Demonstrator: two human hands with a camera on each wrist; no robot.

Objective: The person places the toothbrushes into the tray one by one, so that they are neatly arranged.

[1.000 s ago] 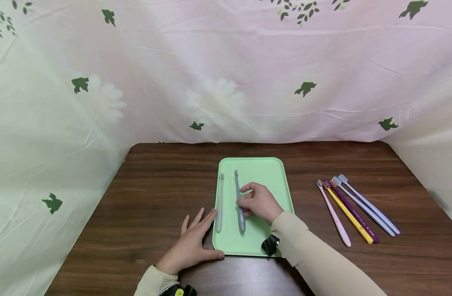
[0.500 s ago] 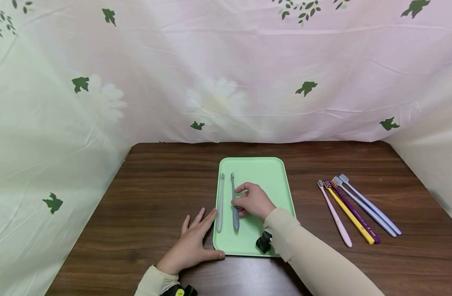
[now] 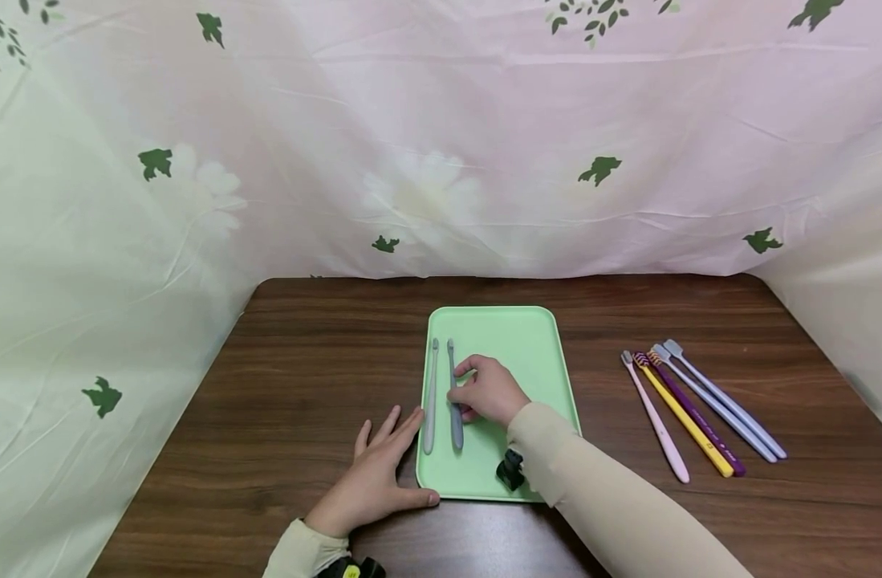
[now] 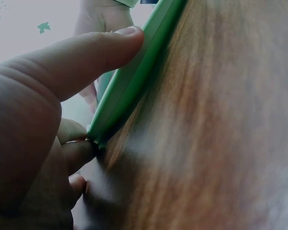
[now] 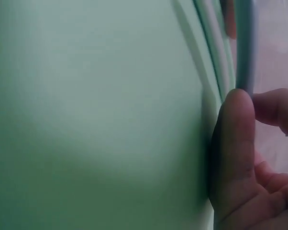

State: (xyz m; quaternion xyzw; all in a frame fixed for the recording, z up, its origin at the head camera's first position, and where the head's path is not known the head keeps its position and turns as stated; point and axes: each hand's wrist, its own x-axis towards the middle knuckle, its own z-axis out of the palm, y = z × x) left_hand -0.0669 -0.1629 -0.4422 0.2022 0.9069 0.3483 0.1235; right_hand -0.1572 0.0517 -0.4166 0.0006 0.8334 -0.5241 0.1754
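My right hand (image 3: 489, 391) pinches a blue-grey toothbrush (image 3: 457, 429) by its handle, low over the left half of a light green tray (image 3: 516, 329). Its bristle head points to the far side. In the right wrist view, the thumb and a finger meet on the blue-grey handle (image 5: 245, 48). Left of it, along the tray's left side, lies a lighter grey toothbrush (image 3: 429, 417), nearly parallel. My left hand (image 3: 371, 486) is spread on the table at the tray's near left corner, fingertips at the left rim and thumb along the near edge.
Right of the tray, several toothbrushes lie side by side on the brown table (image 3: 325, 353): a pink one (image 3: 660, 433), a yellow one (image 3: 689, 425), a purple one (image 3: 715, 440) and two pale blue ones. A patterned cloth (image 3: 441, 160) hangs behind.
My right hand has moved left with the blue-grey toothbrush, bringing it closer to the lighter grey one and more parallel to it. The left hand has stayed in place.
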